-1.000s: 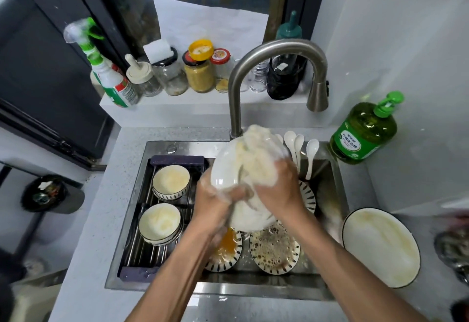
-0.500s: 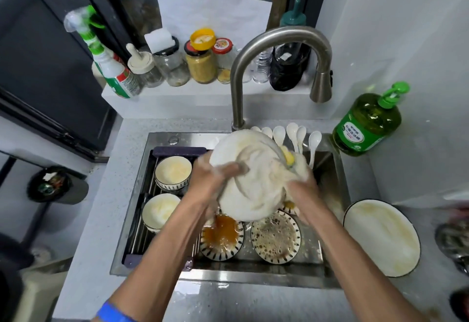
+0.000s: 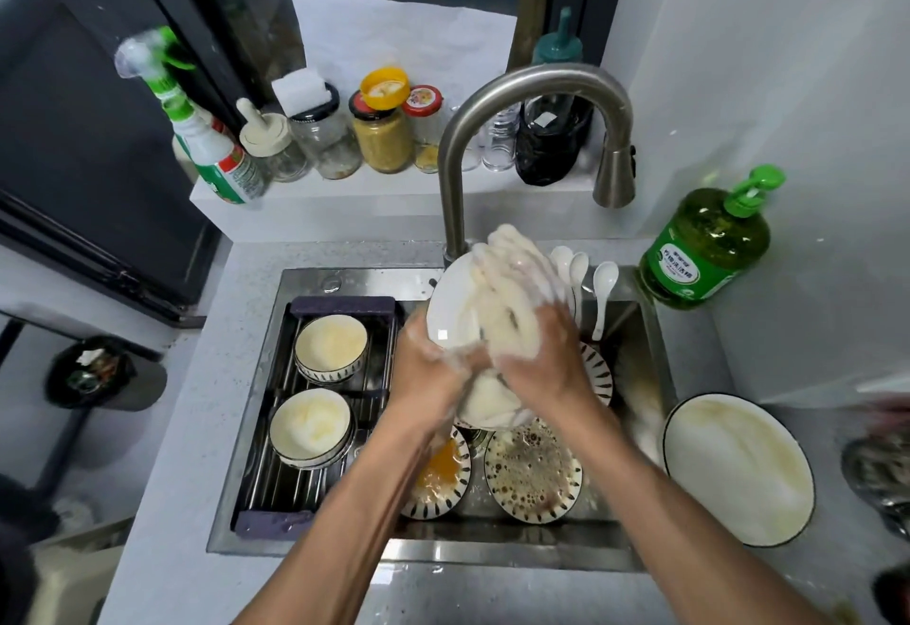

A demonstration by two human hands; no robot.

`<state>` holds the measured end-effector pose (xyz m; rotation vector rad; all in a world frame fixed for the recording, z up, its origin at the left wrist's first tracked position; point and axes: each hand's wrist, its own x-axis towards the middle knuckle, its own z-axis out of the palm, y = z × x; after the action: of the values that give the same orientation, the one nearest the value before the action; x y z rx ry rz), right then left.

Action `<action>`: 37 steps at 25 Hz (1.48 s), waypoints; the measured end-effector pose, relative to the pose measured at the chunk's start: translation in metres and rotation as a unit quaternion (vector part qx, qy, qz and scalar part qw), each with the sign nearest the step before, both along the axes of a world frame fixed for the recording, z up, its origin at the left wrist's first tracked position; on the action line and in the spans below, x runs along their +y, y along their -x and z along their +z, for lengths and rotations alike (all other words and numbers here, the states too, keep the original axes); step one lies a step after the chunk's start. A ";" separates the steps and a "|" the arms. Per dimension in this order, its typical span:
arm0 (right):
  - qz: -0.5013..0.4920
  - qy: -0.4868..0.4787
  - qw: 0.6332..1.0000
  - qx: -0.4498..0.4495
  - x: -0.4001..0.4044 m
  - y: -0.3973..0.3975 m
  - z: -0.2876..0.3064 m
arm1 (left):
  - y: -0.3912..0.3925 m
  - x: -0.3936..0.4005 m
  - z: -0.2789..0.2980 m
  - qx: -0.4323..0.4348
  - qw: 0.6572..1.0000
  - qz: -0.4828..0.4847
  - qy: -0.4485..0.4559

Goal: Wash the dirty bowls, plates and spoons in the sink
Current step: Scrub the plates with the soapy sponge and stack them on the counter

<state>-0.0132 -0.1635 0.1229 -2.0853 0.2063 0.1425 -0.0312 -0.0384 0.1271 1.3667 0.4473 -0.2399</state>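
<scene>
The left hand (image 3: pixel 427 368) has its grip on the lower left rim of a round white ceramic plate (image 3: pixel 455 309), held tilted above the stainless steel sink (image 3: pixel 497 558). The right hand (image 3: pixel 541 353) presses a pale, soapy dishcloth (image 3: pixel 512 289) against the plate's face, fingers curled into the cloth.

Both hands and the plate are slick with suds, so the likeliest trouble, as I judge it, is the plate slipping out of the one-sided hold. A hard scrubbing stroke away from the holding hand could cause that. It would fall onto the two black-and-white patterned dishes below: one with orange sauce (image 3: pixel 436 476), one with brown bubbly residue (image 3: pixel 534 476). A chip or crack seems possible.

The curved brushed-metal faucet (image 3: pixel 532 87) rises just behind the plate, so a raised rim could knock against its stem. White ceramic spoons (image 3: pixel 598 289) lean at the sink's back edge, just beside the cloth, and a wide sweep might tip them in.

Two cream-smeared bowls (image 3: pixel 330 346) sit on the dark drying rack across the sink's left half. A large black-rimmed white plate (image 3: pixel 738 467) lies on the bench to the right, and a green bottle of dish soap (image 3: pixel 704 250) stands near the wall. Jars and a spray bottle (image 3: pixel 207 141) line the ledge behind.
</scene>
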 end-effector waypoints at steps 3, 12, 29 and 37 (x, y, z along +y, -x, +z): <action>0.004 0.031 0.999 -0.038 -0.006 -0.006 0.003 | -0.004 0.009 0.010 -0.015 0.999 -0.026 -0.022; 0.052 -0.142 0.988 0.031 -0.036 -0.010 -0.007 | -0.019 0.023 0.027 0.032 0.995 -0.097 -0.021; -0.049 -0.197 0.979 0.008 0.003 -0.012 0.001 | 0.012 0.005 -0.004 -0.116 0.950 -0.144 -0.252; -0.319 -0.362 0.847 0.222 -0.031 0.020 -0.063 | 0.039 0.021 -0.056 -0.196 0.851 -0.239 -0.424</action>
<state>-0.0331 -0.1946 0.0597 -1.1195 0.9600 0.2489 -0.0700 -0.0176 0.0707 2.3401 -0.1914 -0.1577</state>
